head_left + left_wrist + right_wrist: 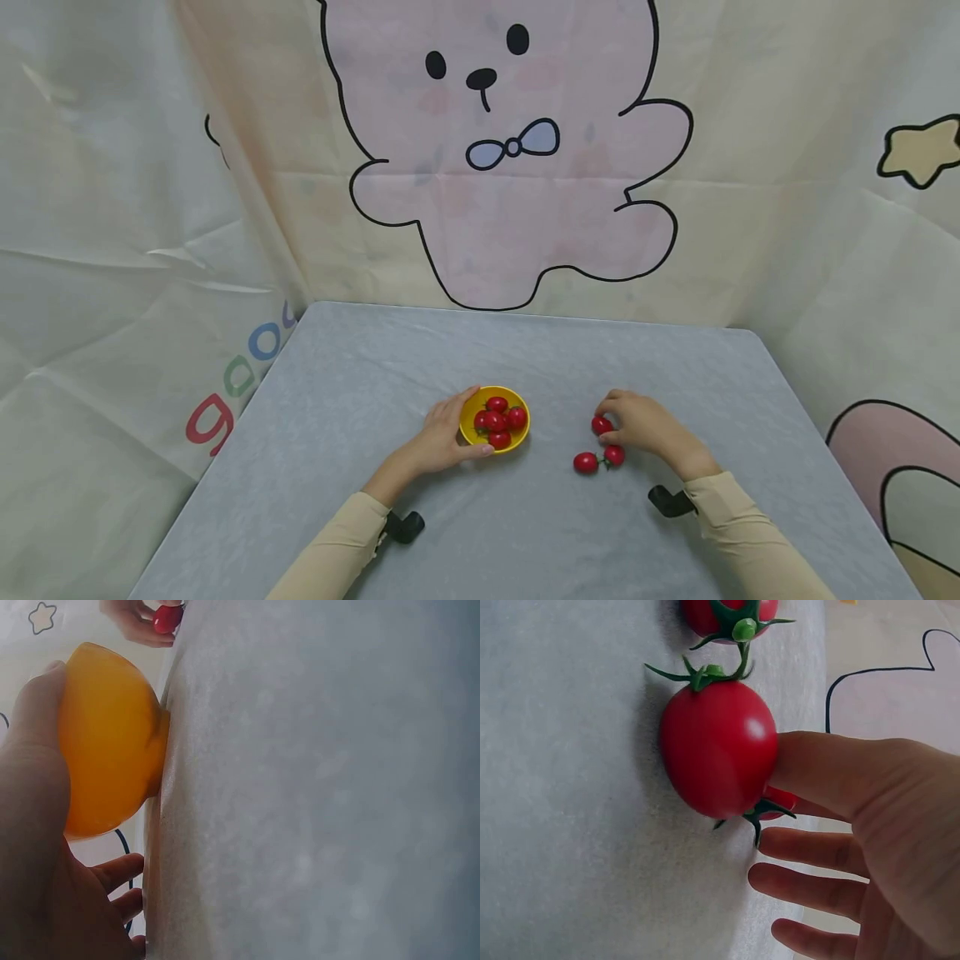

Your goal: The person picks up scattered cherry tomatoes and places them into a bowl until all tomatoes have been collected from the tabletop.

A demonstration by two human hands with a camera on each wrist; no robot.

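Observation:
My left hand grips the side of a small yellow bowl, thumb at its near rim and fingers round the far side. Inside the bowl lie several red cherry tomatoes with green stems. To the right, my right hand pinches one cherry tomato between thumb and forefinger, close over the table; in the right wrist view it is mostly hidden behind a nearer tomato. Two tomatoes joined at their stems, a left one and a right one, lie just in front of that hand.
A grey cloth covers the table. Behind it hangs a pale curtain with a printed bear. Each wrist carries a black camera mount, the left mount and the right mount.

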